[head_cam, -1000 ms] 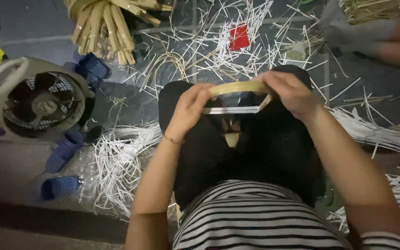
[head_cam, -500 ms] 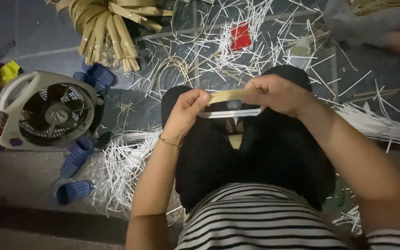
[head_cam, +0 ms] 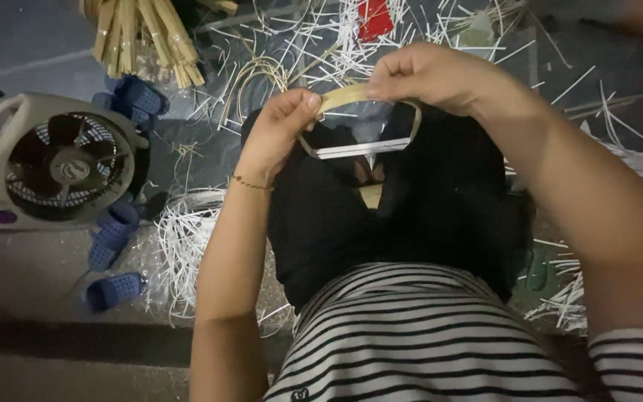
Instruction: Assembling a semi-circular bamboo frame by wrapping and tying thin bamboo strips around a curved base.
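Observation:
A thin pale bamboo strip (head_cam: pixel 340 97) is bent into a loop above my lap, its lower run a flat light band (head_cam: pixel 355 151). My left hand (head_cam: pixel 280 130) pinches the loop's left end, a fine bracelet on its wrist. My right hand (head_cam: pixel 429 74) grips the strip's top right, fingers curled over it. Both hands hover over my black-trousered knees (head_cam: pixel 411 208). I wear a striped shirt.
A small white fan (head_cam: pixel 50 167) lies on the floor at left, with blue slippers (head_cam: pixel 113 238) near it. A bundle of bamboo sticks (head_cam: pixel 143 33) stands at top left. White shavings (head_cam: pixel 187 246) litter the floor, and a red object (head_cam: pixel 373 18) lies at the top.
My hands have risen and drawn closer together, bending the strip into a tighter loop. The view has shifted slightly downward and left.

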